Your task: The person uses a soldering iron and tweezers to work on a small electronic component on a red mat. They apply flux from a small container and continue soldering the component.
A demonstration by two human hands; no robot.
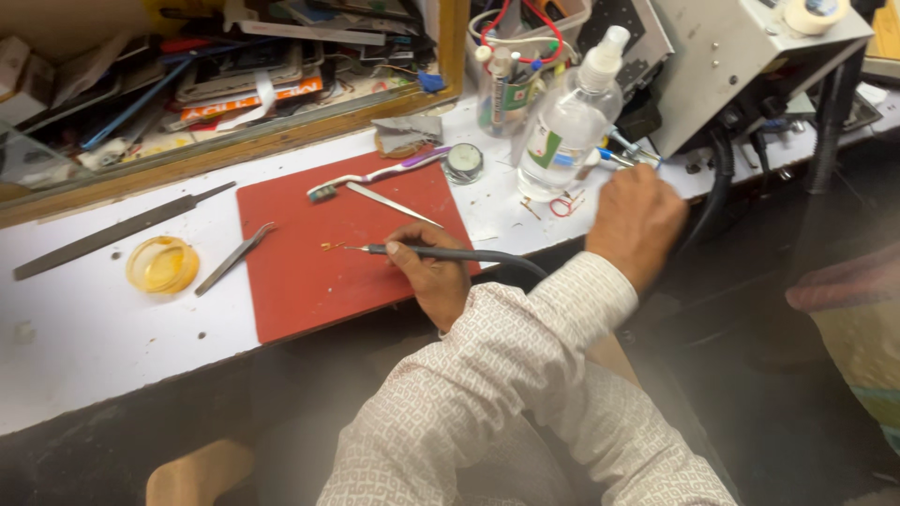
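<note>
My left hand (433, 274) is shut on a grey soldering iron (412, 250), its cable trailing right. The tip points left at a tiny gold-coloured part (330, 246) on a red mat (309, 281). My right hand (637, 220) hovers at the bench's right end, beside a clear plastic bottle (567, 122). Its back faces the camera and its fingers are hidden, so I cannot tell whether it holds anything.
A toothbrush (375, 176) and steel tweezers (392, 204) lie on the mat's far side. More tweezers (234, 258), a yellow dish (162, 264) and a long file (122, 230) lie left. A grey machine (731, 56) with a black hose stands right. A cluttered tray (234, 75) sits behind.
</note>
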